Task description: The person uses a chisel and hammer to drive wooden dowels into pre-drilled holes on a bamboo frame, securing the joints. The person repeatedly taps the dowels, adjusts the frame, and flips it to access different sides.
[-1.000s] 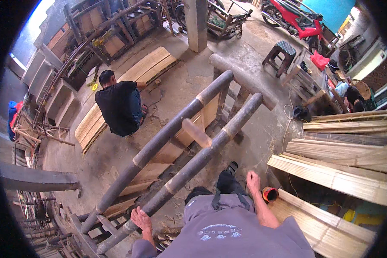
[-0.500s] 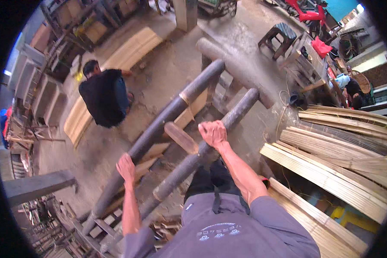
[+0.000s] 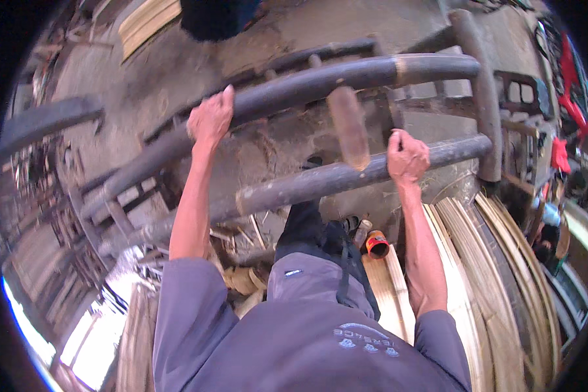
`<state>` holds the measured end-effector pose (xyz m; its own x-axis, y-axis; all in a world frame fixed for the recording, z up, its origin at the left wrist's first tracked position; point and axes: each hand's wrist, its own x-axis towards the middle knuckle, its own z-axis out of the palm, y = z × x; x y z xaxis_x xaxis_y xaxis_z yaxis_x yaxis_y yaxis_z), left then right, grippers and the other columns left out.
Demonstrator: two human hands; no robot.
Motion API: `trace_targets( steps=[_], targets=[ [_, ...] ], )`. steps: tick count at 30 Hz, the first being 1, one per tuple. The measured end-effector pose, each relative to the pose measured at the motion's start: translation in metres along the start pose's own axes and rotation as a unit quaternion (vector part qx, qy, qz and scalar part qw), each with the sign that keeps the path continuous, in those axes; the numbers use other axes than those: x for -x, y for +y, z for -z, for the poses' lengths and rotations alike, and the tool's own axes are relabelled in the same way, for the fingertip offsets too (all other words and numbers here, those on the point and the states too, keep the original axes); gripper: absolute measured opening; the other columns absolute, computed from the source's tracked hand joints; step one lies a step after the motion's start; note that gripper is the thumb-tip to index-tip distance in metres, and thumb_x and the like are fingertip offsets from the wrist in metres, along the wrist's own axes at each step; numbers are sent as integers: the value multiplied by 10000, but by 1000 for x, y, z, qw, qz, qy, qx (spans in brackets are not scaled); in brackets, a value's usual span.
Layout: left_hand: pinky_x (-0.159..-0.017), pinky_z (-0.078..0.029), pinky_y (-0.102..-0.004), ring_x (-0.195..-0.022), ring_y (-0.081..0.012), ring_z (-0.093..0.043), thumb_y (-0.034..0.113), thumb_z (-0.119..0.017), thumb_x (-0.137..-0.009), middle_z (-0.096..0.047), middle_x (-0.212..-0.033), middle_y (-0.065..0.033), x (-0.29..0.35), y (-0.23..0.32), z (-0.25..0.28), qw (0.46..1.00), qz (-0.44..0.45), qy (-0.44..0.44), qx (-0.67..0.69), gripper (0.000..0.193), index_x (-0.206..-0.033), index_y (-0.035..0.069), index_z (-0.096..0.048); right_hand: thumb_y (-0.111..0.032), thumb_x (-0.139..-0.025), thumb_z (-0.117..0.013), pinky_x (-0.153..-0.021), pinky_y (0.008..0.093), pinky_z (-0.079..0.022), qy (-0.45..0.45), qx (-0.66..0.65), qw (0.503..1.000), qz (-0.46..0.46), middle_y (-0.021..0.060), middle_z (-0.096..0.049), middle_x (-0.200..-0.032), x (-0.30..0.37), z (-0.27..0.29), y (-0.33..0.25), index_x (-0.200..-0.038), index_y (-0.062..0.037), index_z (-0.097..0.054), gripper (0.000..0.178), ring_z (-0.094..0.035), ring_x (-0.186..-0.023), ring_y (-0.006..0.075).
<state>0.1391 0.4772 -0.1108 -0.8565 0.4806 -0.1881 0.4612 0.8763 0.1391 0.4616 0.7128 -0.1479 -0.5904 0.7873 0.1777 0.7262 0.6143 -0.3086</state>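
Two long dark bamboo poles run side by side across the view in front of me. My left hand (image 3: 212,116) is closed on the far pole (image 3: 320,80). On the near pole (image 3: 320,181) my right hand (image 3: 408,157) is closed, the thumb side up. Between the poles, left of my right hand, a short brown rounded piece (image 3: 348,127) bridges the gap. At the right, the pole ends meet a thick dark crosspiece (image 3: 482,98). My fingers' undersides are hidden by the poles.
Bundles of pale bamboo slats (image 3: 487,281) lie at the lower right. Beside my legs stands a red-and-black can (image 3: 377,244). A grey beam (image 3: 49,124) juts in at the left. At the top edge a person in dark clothing (image 3: 215,18) is partly cut off.
My view has turned, so the poles now lie more level and the crouching person has shifted to the top edge. Both hands remain on the poles.
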Motion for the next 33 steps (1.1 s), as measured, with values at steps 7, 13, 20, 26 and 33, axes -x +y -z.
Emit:
trace_targets(
  steps=[7, 13, 20, 26, 33],
  targets=[
    [-846, -454, -464, -897, -390, -639, 466, -288, -947, -672, -907, -203, 6, 6, -3, 997, -18, 64, 30, 561, -941, 87, -702, -296, -885, -519, -860, 383, -449, -17, 31, 999, 30, 82, -700, -838, 3, -7, 13, -886, -153, -719, 245, -654, -809, 274],
    [-889, -438, -479, -975, -419, -609, 497, -259, -948, -667, -981, -205, -2, -4, -9, 999, 10, 40, 28, 587, -1043, 96, -676, -298, -879, -528, -849, 381, -454, -13, 4, 999, 30, 92, -693, -808, 0, -9, 11, -858, -141, -715, 245, -656, -790, 270],
    [-831, -465, -479, -886, -398, -644, 463, -301, -952, -675, -913, -209, 0, 0, -11, 998, 6, 58, 3, 547, -967, 89, -700, -276, -861, -557, -831, 378, -461, -4, -15, 1000, -1, 67, -686, -768, 3, -7, 12, -844, -133, -710, 210, -651, -763, 263],
    [-790, -485, -462, -828, -392, -655, 449, -353, -930, -673, -851, -210, 6, 6, -8, 994, 32, 105, 10, 499, -908, 104, -713, -242, -863, -556, -822, 364, -463, -3, 6, 1000, -3, 53, -695, -793, 0, -4, 7, -846, -138, -709, 186, -652, -771, 252],
    [-844, -474, -461, -929, -416, -633, 523, -336, -918, -672, -968, -194, 2, 10, -3, 996, 66, 55, 24, 515, -1067, 187, -696, -235, -862, -554, -822, 360, -463, 10, -3, 1000, 1, 54, -698, -809, 3, -6, 9, -848, -148, -717, 185, -652, -787, 246]
  ],
)
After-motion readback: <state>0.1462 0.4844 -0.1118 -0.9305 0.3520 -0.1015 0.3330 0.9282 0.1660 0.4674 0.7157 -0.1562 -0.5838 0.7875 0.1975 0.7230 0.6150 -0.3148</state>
